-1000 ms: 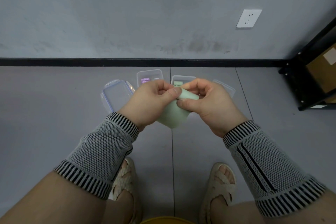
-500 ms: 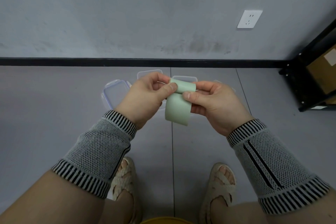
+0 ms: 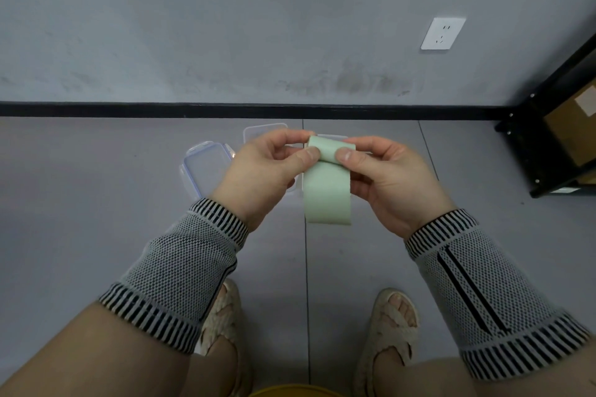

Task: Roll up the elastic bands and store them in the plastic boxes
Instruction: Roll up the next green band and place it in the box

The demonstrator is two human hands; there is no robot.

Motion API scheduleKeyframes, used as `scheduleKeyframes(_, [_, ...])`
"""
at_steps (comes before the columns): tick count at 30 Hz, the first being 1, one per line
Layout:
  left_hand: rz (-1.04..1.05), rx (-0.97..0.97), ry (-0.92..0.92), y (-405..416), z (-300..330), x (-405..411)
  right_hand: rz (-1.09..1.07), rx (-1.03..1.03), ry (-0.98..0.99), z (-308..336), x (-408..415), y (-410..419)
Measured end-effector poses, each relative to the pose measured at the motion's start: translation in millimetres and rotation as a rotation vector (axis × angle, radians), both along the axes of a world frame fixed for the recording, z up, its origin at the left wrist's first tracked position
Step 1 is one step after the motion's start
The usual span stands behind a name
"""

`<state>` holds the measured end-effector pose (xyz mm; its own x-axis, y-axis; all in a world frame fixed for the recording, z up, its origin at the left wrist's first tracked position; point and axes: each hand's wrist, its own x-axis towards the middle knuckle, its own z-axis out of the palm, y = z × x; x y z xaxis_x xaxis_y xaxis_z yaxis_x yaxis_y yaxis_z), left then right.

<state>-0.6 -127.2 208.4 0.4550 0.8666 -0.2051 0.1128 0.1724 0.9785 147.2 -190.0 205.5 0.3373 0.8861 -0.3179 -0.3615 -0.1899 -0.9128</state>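
Observation:
A pale green elastic band (image 3: 326, 192) hangs flat between my hands, its top end curled into a small roll. My left hand (image 3: 263, 171) pinches the roll's left end with thumb and fingers. My right hand (image 3: 392, 176) pinches the right end, thumb on top. On the floor behind my hands lie clear plastic boxes: one with blue clips (image 3: 203, 167) at the left, another (image 3: 263, 132) farther back. More boxes are mostly hidden behind my hands.
A grey wall with a black baseboard (image 3: 225, 109) runs behind the boxes. A black shelf frame (image 3: 545, 145) holding a cardboard box stands at the right. My sandalled feet (image 3: 390, 325) are on the grey floor below. A yellow rim (image 3: 290, 392) shows at the bottom edge.
The band was bunched between my hands; now it hangs straight and longer, with its top end rolled. Both hands rose slightly and moved apart to the roll's ends.

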Motion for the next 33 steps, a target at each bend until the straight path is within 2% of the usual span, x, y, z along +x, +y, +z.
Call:
scheduleKeyframes(7, [0.005, 0.202, 0.137, -5.2, -4.5, 4.5, -0.080, 0.009, -0.118, -3.4, -3.5, -0.3])
scheduleKeyframes(10, [-0.091, 0.308, 0.213, -10.0, -8.4, 8.5, -0.107, 0.016, -0.062, -2.2, -1.4, -0.3])
scheduleKeyframes(15, [-0.114, 0.353, 0.280, -13.6, -9.1, 12.0, -0.087, 0.010, 0.065, -1.7, 0.7, -1.6])
scheduleKeyframes(17, [-0.061, 0.303, 0.225, -12.9, -9.3, 12.1, -0.089, 0.002, 0.082, -3.5, 0.1, -1.7])
scheduleKeyframes(22, [0.136, -0.026, 0.014, -6.2, -6.0, 9.9, -0.076, 0.004, 0.024, -4.4, -3.9, 1.0])
scheduleKeyframes(27, [0.158, -0.039, 0.008, -4.0, -3.6, 7.5, -0.042, 0.006, -0.056, -3.7, -4.8, 1.2])
scheduleKeyframes(33, [0.104, -0.138, -0.049, -2.2, -2.8, 6.8, -0.036, 0.032, -0.021, -1.6, -3.8, 1.3])
